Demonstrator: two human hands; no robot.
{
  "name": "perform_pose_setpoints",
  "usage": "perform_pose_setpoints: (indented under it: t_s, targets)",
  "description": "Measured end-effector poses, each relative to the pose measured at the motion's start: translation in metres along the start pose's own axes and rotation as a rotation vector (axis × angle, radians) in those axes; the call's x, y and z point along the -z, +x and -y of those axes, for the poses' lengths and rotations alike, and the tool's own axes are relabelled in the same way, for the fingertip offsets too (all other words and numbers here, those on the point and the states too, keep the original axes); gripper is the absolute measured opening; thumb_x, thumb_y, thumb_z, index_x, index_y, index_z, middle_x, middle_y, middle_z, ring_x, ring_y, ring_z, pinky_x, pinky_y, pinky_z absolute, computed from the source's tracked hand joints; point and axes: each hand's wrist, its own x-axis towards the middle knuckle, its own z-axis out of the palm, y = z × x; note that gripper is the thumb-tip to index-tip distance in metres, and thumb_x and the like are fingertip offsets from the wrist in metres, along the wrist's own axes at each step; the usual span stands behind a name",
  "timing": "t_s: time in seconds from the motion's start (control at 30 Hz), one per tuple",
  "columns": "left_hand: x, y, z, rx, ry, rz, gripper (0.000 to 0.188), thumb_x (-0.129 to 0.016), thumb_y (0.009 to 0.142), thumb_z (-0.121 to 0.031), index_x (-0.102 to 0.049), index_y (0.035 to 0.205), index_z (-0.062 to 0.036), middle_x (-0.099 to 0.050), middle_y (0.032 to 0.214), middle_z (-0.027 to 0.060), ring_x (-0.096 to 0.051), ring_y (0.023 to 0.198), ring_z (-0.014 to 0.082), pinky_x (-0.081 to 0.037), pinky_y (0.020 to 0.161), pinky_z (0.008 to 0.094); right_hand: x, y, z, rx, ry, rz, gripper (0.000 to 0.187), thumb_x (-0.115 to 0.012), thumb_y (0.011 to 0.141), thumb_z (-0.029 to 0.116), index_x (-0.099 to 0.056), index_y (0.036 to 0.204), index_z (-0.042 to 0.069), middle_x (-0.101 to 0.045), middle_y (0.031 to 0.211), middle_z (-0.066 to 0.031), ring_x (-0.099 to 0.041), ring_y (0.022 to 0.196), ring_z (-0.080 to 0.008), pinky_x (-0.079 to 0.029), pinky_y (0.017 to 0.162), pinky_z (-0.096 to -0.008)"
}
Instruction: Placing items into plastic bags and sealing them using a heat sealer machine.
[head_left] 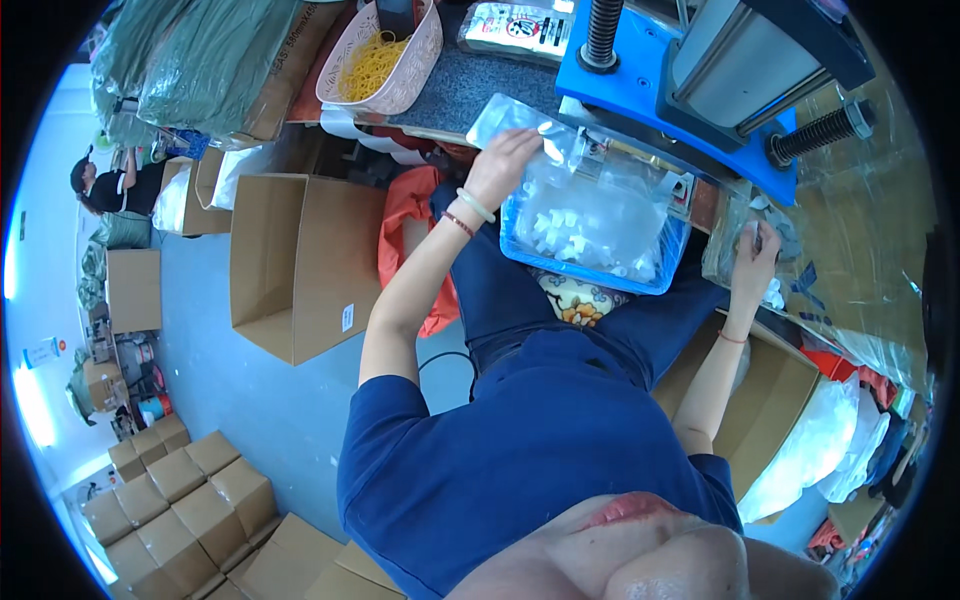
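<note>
My left hand is at the near edge of the bench, fingers laid over the lower edge of a clear plastic sheet, gripping it; the thumb is hidden. On my lap sits a blue tray holding small white pieces and clear plastic sheets. My right hand is to the right of the tray, over an open box lined with clear plastic. Its fingers are curled together, and what they hold, if anything, is too small to make out.
A blue press with springs stands ahead on the bench. At its left are a white basket of yellow bands and a wrapped package. An open carton stands at my left, another at my right. Far left, a person works.
</note>
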Motion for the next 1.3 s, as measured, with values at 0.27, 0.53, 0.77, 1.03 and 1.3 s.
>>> perform_pose_setpoints:
  t_s: [0.27, 0.53, 0.77, 1.03, 1.3]
  targets:
    - [0.040, 0.018, -0.045, 0.311, -0.387, -0.080, 0.016, -0.073, 0.082, -0.008, -0.075, 0.097, -0.0021, -0.074, 0.091, 0.0078, -0.068, 0.080, 0.0154, -0.053, 0.073, 0.0271, 0.013, -0.026, 0.093, -0.012, 0.179, 0.141, 0.025, -0.066, 0.092, 0.014, -0.066, 0.115, 0.004, -0.067, 0.109, -0.0062, -0.060, 0.091, -0.0115, -0.048, 0.080, -0.0234]
    - [0.068, 0.030, -0.110, 0.675, -0.751, 0.296, 0.022, -0.078, 0.083, -0.017, -0.075, 0.098, -0.0007, -0.074, 0.089, 0.0034, -0.062, 0.080, 0.0038, -0.049, 0.073, 0.0193, -0.003, -0.039, 0.162, 0.216, 0.458, 0.341, 0.025, -0.074, 0.084, 0.008, -0.070, 0.108, 0.003, -0.068, 0.098, -0.0051, -0.059, 0.085, -0.0119, -0.047, 0.077, -0.0239]
    - [0.056, 0.030, -0.121, 0.601, -0.876, 0.377, 0.020, -0.074, 0.086, -0.017, -0.075, 0.099, -0.0014, -0.075, 0.087, 0.0059, -0.065, 0.078, 0.0071, -0.051, 0.072, 0.0211, 0.007, -0.010, 0.179, 0.442, 0.229, 0.530, 0.021, -0.069, 0.087, 0.012, -0.069, 0.105, 0.003, -0.069, 0.101, -0.0095, -0.063, 0.091, -0.0223, -0.049, 0.081, -0.0329]
    - [0.027, 0.025, -0.118, 0.859, -1.507, 0.767, 0.026, -0.067, 0.092, -0.013, -0.068, 0.111, 0.0049, -0.072, 0.096, 0.0150, -0.071, 0.085, 0.0206, -0.058, 0.077, 0.0315, -0.019, 0.005, 0.136, 0.279, 0.221, 0.804, 0.028, -0.065, 0.092, 0.023, -0.066, 0.115, 0.005, -0.069, 0.107, -0.0102, -0.065, 0.096, -0.0225, -0.050, 0.085, -0.0323]
    - [-0.014, 0.057, -0.108, 1.029, -1.805, 0.548, 0.029, -0.062, 0.095, -0.015, -0.062, 0.115, 0.0059, -0.069, 0.110, 0.0165, -0.069, 0.099, 0.0267, -0.056, 0.084, 0.0341, 0.003, -0.007, 0.102, 0.056, 0.215, 0.429, 0.027, -0.067, 0.092, 0.021, -0.067, 0.115, 0.008, -0.070, 0.099, -0.0051, -0.062, 0.082, -0.0131, -0.049, 0.078, -0.0256]
